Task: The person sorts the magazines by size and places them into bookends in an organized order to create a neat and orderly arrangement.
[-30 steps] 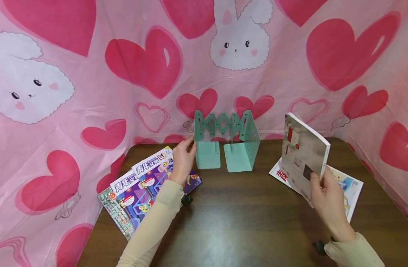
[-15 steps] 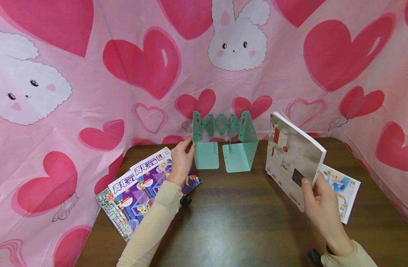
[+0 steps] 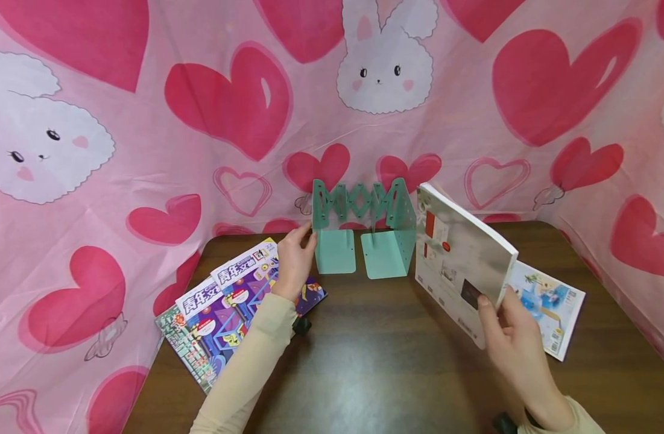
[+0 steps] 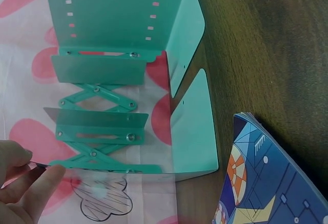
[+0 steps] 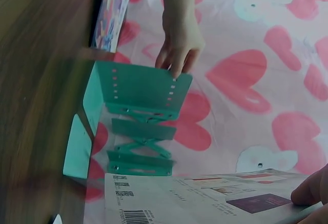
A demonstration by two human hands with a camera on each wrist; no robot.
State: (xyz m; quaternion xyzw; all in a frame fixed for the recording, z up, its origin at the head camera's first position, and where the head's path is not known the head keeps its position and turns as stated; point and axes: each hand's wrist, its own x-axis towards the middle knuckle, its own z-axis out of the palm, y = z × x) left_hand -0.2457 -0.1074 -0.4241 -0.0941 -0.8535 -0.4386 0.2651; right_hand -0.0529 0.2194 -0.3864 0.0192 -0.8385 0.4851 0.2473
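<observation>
A mint-green expandable metal bookend point(image 3: 336, 253) stands at the back middle of the table, its two L-shaped ends joined by a folding lattice. My left hand point(image 3: 296, 259) pinches the edge of its left upright panel; the left wrist view shows thumb and fingers at that panel's edge point(image 4: 113, 170). A thick magazine point(image 3: 462, 253) with a greyish back cover is upright in my right hand point(image 3: 516, 349), gripped by its near edge, thumb on the cover. Its far edge overlaps the bookend's right panel in the head view. In the right wrist view, the magazine's barcode point(image 5: 135, 217) shows.
Several overlapping magazines point(image 3: 223, 313) with purple covers lie at the left, partly under my left forearm. Another magazine point(image 3: 551, 307) lies flat at the right, behind the held one. A pink heart-print cloth point(image 3: 245, 108) hangs behind the table point(image 3: 386, 355).
My right hand has carried the magazine leftward toward the bookend, uncovering more of the one lying at the right. The left hand stays at the bookend's left panel.
</observation>
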